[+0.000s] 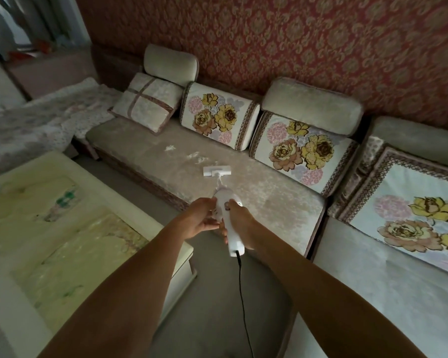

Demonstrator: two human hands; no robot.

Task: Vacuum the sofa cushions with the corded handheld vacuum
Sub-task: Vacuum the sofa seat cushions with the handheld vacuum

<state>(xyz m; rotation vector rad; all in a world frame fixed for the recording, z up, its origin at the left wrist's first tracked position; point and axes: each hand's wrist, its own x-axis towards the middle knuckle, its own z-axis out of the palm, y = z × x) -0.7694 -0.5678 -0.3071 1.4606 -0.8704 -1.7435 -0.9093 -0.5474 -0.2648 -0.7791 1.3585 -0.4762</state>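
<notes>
Two hands on one vacuum (224, 210), its head on the sofa seat (256, 192).
Right hand (239, 223) wraps the handle; left hand (201, 217) cups the body. Three flowered cushions stand behind the vacuum; white bits (192, 155) lie just beyond it.

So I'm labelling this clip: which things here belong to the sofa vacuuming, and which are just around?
In the job: handheld vacuum, its cord, left hand, right hand, seat cushion, white debris.

Just around: floral back cushions, coffee table, patterned wallpaper.
</notes>
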